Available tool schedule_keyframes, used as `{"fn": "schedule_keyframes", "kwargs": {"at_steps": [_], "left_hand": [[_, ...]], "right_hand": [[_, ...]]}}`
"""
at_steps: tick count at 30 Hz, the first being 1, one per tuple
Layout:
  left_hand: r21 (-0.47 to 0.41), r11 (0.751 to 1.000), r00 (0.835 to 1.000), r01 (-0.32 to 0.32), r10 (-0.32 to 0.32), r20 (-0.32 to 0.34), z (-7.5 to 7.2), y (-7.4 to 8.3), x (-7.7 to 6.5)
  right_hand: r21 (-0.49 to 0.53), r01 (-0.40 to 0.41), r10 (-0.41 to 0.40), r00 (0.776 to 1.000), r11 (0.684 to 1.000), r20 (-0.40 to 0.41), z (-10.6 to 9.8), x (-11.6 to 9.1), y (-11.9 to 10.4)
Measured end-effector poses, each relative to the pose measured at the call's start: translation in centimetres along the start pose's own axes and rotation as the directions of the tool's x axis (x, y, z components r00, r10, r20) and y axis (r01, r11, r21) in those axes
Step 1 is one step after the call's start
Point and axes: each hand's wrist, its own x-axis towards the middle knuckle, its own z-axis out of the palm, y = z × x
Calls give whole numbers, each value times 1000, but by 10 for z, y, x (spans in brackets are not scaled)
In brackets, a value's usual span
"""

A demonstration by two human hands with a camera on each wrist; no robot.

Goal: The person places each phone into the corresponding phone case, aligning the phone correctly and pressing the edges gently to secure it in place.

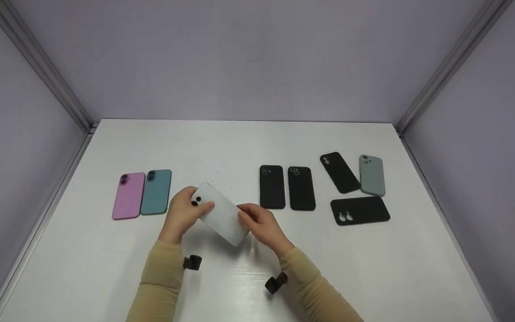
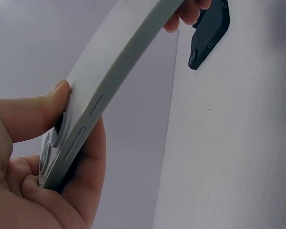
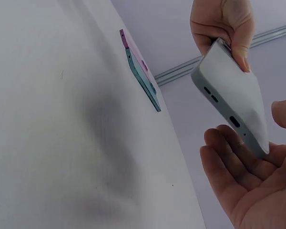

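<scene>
A white phone is held tilted above the table, its back with the camera lenses facing up. My left hand grips the camera end, thumb on the back and fingers underneath; the side buttons show along the edge in the left wrist view. At the opposite end is my right hand. The right wrist view shows that hand with loosely bent fingers under a lower corner of the phone and the thumb standing off from it. The port end faces that camera.
A pink phone and a teal phone lie side by side at left. Two black phone-shaped pieces lie right of centre. Farther right are two black phone cases with see-through camera holes and a grey-green phone-shaped piece. Walls enclose the white table.
</scene>
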Motion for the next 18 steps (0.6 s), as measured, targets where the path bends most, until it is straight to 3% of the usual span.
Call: {"fn": "schedule_keyframes", "kwargs": {"at_steps": [5, 13, 18], "left_hand": [[12, 999, 999, -30, 30, 10, 14, 5, 3], [-8, 998, 998, -68, 68, 15, 30, 13, 8], [-181, 982, 997, -59, 51, -52, 40, 20, 11]], "right_hand": [[45, -100, 101, 995, 994, -24, -3, -2, 2], [84, -122, 130, 987, 989, -97, -11, -6, 9], [114, -137, 154, 976, 984, -156, -13, -7, 13]]}}
